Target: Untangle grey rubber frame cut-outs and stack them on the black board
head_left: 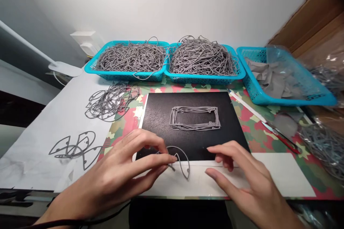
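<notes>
My left hand [134,164] pinches a thin grey looped piece [187,162] over the front edge of a black board [161,114]. My right hand [239,175] is held to the right of it, thumb and fingers apart, with nothing between them. On the board lies a stack of grey rectangular frames [195,128], beyond both hands. A few loose grey looped pieces [64,151] rest on white paper to the left of my left hand. Behind them sits a tangled pile of similar grey pieces [110,102].
Two blue baskets [129,73] [206,77] heaped with grey pieces stand at the back. Another blue basket [264,94] holds grey flat pieces at the right. A red-handled tool [285,140], a white strip [248,106] and bagged grey pieces [322,143] lie nearby.
</notes>
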Available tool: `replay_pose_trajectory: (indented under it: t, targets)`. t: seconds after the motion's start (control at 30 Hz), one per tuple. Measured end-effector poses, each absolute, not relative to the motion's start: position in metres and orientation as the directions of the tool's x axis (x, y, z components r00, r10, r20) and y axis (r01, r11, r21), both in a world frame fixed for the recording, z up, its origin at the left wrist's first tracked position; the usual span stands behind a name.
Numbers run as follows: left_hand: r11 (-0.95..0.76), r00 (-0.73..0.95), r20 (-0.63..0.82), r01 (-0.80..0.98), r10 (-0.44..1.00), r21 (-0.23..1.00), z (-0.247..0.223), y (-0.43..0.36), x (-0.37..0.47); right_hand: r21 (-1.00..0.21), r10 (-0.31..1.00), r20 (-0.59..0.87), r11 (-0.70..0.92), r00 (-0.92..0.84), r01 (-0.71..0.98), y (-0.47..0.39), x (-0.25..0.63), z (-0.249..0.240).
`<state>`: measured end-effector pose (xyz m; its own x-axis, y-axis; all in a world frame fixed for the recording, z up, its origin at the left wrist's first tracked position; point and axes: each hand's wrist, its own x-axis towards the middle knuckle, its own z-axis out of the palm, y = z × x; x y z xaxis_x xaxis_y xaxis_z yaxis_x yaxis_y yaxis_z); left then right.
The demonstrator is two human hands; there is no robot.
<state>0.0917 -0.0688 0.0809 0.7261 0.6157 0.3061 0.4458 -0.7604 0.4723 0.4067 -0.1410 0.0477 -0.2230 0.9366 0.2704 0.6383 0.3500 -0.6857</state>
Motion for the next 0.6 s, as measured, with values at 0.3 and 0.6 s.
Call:
replay_pose_trajectory:
  t: [0.3,0.6]
  targets:
    - [-0.773,0.786,0.180,0.489,0.592,0.404,0.074,-0.071,0.055,-0.636,0.928,0.216,0.369,-0.303,0.678,-0.133,0.369,0.035]
    - [-0.550,0.595,0.091,0.661,0.799,0.511,0.055,-0.081,0.041,-0.675,0.945,0.078,0.285,-0.318,0.681,-0.131,0.357,0.031]
